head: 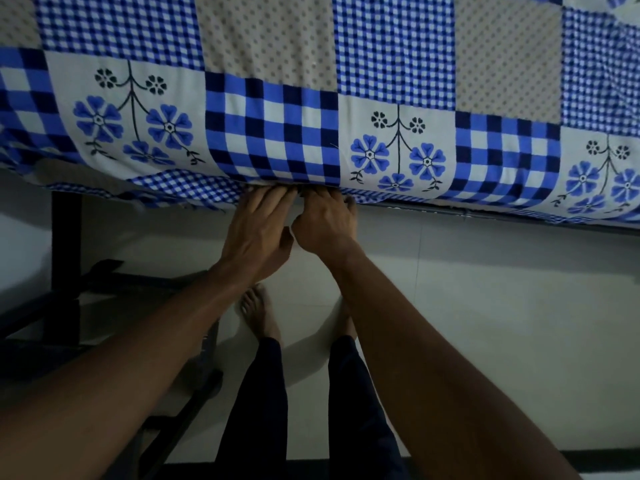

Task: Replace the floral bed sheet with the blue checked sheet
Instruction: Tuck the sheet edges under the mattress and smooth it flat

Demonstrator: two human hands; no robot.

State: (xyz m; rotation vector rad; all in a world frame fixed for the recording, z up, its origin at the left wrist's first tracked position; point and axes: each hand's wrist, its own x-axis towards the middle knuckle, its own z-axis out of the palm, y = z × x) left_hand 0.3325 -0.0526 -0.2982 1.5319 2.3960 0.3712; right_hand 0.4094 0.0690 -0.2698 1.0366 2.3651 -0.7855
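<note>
Where two hands (291,225) meet, perhaps tucked sheet (273,133)

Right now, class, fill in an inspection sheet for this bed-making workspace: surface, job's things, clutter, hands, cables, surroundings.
Surface: mattress covered, bed frame rail showing below.
Job's things: blue checked sheet spread over the bed, edge hanging loose at left; floral sheet not seen.
Clutter: nothing seen.
Hands: left hand and right hand side by side, fingertips pushed under the sheet's edge; grip hidden.
Cables: nothing seen.
Surroundings: pale tiled floor, dark frame leg, bare feet.
</note>
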